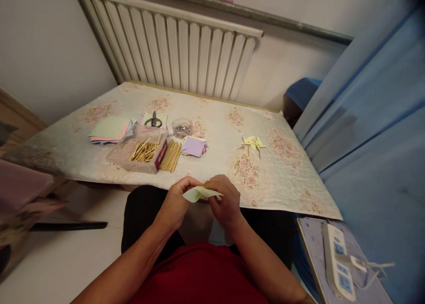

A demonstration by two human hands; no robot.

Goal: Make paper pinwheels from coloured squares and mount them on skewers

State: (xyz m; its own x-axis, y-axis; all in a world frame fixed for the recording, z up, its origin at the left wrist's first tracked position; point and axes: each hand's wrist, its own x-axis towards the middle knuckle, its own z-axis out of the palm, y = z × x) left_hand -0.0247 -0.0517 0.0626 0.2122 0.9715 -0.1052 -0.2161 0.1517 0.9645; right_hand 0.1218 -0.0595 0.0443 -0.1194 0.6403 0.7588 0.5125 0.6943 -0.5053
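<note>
Nearest to the camera, both hands meet over the lap, just in front of the near edge of the counter (282, 180). The left hand (175, 202) and the right hand (226, 202) together pinch a small pale green folded paper (199, 193), fingers closed on it from both sides; the paper sits between the two hands and is off the counter.

At about 4 o'clock from the hands, a white power strip (337, 264) lies on a grey board.

Farther, at 11 o'clock from the hands, an open box (142, 155) holds thin wooden sticks, and a loose pile of sticks (171, 156) lies just beside it. At 12 o'clock there is a small stack of purple paper squares (193, 146). At 1 o'clock, well apart, lie yellow paper pinwheels (254, 143).

Beyond these, a clear round dish (182, 127) stands near black scissors (153, 120), and a stack of coloured paper sheets (111, 130) lies at 10 o'clock. A white radiator (175, 56) stands behind the counter.
</note>
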